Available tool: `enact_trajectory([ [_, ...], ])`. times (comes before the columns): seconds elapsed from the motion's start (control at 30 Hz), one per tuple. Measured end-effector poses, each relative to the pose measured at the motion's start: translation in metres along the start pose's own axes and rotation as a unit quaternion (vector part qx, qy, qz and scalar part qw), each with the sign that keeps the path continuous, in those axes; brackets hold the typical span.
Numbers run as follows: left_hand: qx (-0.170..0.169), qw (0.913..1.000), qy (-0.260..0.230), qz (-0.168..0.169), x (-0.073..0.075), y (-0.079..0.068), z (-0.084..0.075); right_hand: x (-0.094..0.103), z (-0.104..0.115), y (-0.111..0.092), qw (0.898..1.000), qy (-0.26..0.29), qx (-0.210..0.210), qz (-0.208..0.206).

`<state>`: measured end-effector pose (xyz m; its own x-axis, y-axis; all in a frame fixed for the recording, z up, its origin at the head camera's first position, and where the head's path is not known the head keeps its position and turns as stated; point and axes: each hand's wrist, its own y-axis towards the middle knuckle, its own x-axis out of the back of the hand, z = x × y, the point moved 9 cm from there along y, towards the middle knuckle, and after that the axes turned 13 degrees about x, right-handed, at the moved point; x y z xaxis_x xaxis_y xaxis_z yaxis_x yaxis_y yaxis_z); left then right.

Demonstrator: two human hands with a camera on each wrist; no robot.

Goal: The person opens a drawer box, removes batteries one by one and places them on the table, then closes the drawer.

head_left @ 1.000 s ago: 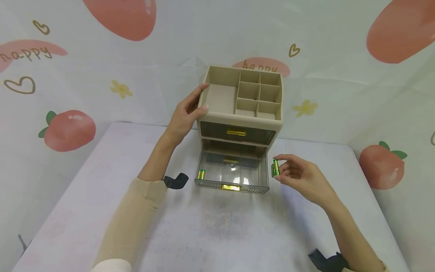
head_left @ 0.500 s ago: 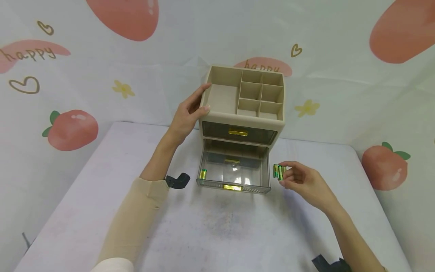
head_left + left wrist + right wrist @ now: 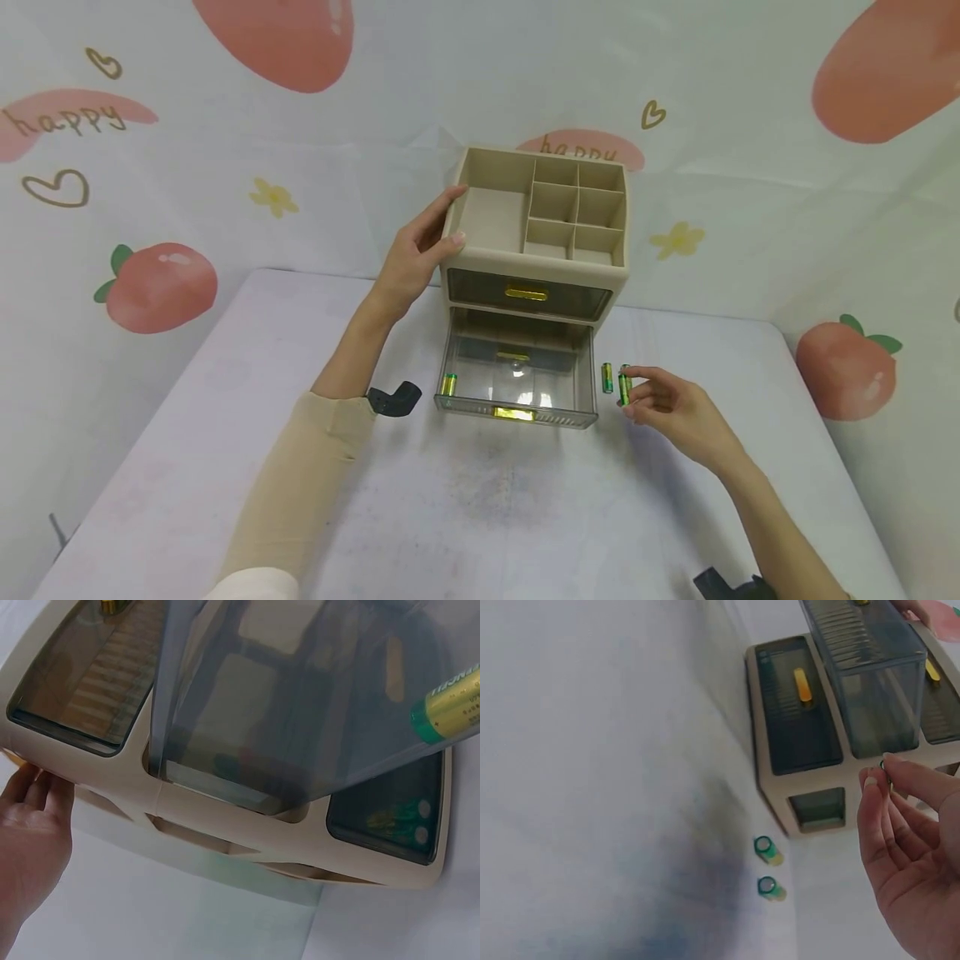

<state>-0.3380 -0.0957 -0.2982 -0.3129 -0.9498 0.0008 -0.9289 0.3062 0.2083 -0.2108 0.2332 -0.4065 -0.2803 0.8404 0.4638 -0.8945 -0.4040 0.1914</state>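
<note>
Presently pinching a green battery (image 3: pixel 626 389) with the right hand (image 3: pixel 677 417), the nearer one; having the open drawer (image 3: pixel 516 390) to the left, with another battery (image 3: pixel 607 377) between; pointing the long axis up the head view, not showing clearly upright or flat; gripping the left side of the organizer (image 3: pixel 536 263) with the left hand (image 3: pixel 411 254).

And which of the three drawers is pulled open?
The middle drawer: it juts out from the front of the beige organizer, while the top drawer and the bottom drawer both sit closed.
</note>
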Motion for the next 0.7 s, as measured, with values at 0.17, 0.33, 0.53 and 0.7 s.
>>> enact_trajectory([
  [0.17,0.004,1.0000,0.002,-0.002,0.001,-0.001,0.000,-0.003,-0.008,-0.003,1.000,0.000,-0.001,0.003],
  [0.33,0.006,1.0000,-0.001,-0.002,0.002,-0.002,0.000,-0.007,-0.016,-0.005,1.000,0.013,0.005,0.009],
  [0.53,-0.002,1.0000,-0.004,0.004,0.001,0.000,-0.001,-0.013,-0.028,-0.008,0.999,0.034,-0.005,0.013],
  [0.7,-0.001,1.0000,-0.002,0.003,0.000,0.001,0.000,-0.018,-0.036,-0.008,0.999,0.036,-0.010,0.021],
])
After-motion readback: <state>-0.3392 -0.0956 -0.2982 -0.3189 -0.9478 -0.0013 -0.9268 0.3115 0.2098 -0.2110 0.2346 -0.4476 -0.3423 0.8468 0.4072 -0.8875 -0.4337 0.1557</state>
